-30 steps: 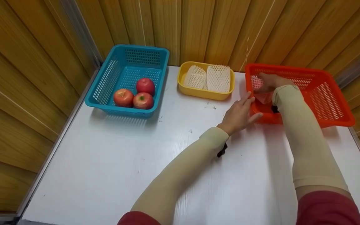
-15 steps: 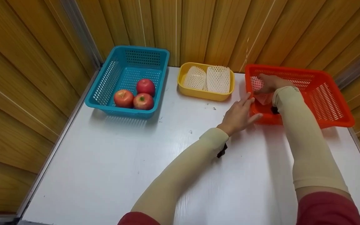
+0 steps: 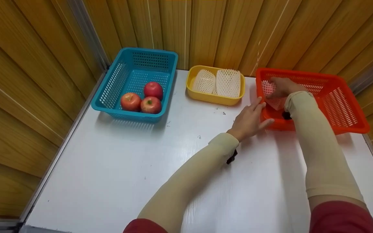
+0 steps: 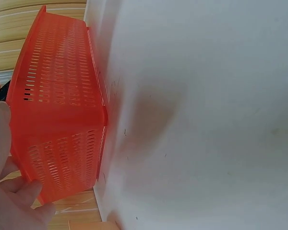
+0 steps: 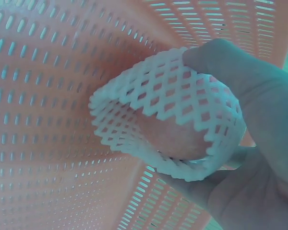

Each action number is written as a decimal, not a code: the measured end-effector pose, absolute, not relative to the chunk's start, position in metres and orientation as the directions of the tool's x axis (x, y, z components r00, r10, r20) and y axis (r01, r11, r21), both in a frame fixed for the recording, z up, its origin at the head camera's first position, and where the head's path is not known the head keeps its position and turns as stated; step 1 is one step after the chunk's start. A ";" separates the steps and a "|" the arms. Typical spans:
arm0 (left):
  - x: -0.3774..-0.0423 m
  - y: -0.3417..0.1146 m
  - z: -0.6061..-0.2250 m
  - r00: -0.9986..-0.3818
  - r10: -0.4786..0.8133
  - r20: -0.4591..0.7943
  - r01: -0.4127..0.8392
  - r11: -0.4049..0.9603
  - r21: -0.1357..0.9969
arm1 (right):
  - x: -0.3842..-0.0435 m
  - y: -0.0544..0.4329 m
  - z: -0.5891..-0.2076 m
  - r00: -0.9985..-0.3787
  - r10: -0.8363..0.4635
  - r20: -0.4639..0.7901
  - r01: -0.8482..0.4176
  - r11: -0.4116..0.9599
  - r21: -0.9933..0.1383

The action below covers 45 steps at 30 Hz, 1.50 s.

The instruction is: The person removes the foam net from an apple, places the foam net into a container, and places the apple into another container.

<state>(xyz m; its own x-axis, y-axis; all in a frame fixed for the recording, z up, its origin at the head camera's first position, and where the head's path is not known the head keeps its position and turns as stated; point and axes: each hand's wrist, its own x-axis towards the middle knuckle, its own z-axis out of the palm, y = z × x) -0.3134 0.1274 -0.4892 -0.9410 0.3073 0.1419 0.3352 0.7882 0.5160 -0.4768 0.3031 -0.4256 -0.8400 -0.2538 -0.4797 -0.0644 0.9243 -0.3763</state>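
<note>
Inside the red basket [image 3: 351, 106], my right hand [image 3: 282, 88] holds an apple [image 5: 177, 136] wrapped in a white foam net [image 5: 170, 84]. Thumb and fingers lie on opposite sides of the net in the right wrist view, and the apple shows through its open end. My left hand [image 3: 247, 119] touches the near-left corner of that basket, fingers extended against its outer wall and rim, thumb spread apart. In the head view the right hand and sleeve cover part of the wrapped apple.
Left of the red basket, a yellow tray [image 3: 214, 98] holds white foam nets [image 3: 228, 83]. A blue basket [image 3: 107, 108] at the far left contains three apples [image 3: 151, 105]. Wood-panelled walls [image 3: 170, 29] border the white table [image 3: 115, 174] at the back and left.
The whole head view has shifted slightly right and down. Both hands keep their places at the red basket, the right one still gripping the netted apple.
</note>
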 end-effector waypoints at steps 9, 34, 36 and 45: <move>-0.313 0.129 -0.487 -0.942 0.312 0.120 0.328 0.795 0.510 | -0.476 0.310 -0.416 -0.843 -0.293 -0.451 -0.119 0.919 -0.376; -0.323 0.111 -0.486 -0.913 0.364 0.184 0.400 0.712 0.576 | -0.459 0.314 -0.392 -0.888 -0.391 -0.244 -0.300 0.892 -0.338; -0.323 0.108 -0.485 -0.905 0.378 0.194 0.416 0.700 0.581 | -0.457 0.315 -0.391 -0.893 -0.387 -0.230 -0.294 0.888 -0.353; -0.321 0.090 -0.486 -0.863 0.419 0.283 0.502 0.647 0.574 | -0.443 0.316 -0.387 -0.917 -0.355 -0.181 -0.268 0.886 -0.379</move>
